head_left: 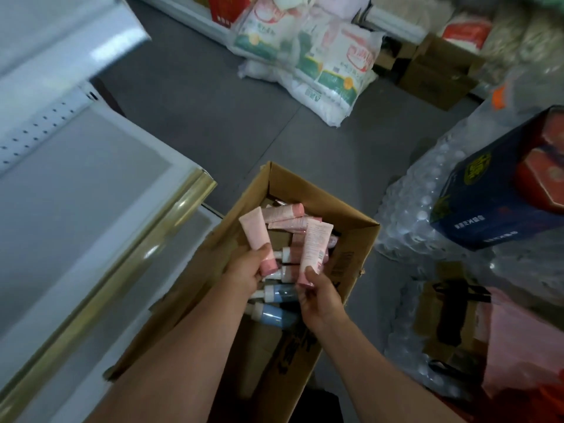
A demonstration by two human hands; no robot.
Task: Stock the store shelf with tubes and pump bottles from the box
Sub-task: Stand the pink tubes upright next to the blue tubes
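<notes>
An open cardboard box (345, 239) stands on the floor below me. Over it, my left hand (247, 271) grips a pink tube (256, 236) near its darker pink cap, the tube pointing up. My right hand (320, 300) pinches a second pink tube (314, 248) by its cap end, printed back facing me. More pink tubes (282, 212) lie at the box's far end. Pump bottles lie on their sides beneath my hands: pinkish ones (288, 254) and blue ones (273, 312) with white pumps. The white store shelf (82, 184) with a gold front trim is to the left.
White sacks (329, 65) lean on the grey floor ahead. Shrink-wrapped water bottles (418, 215) and a dark blue carton (488, 203) crowd the right side. Cardboard boxes (436, 74) sit at the back right, and a pink bag (515, 340) lies at lower right.
</notes>
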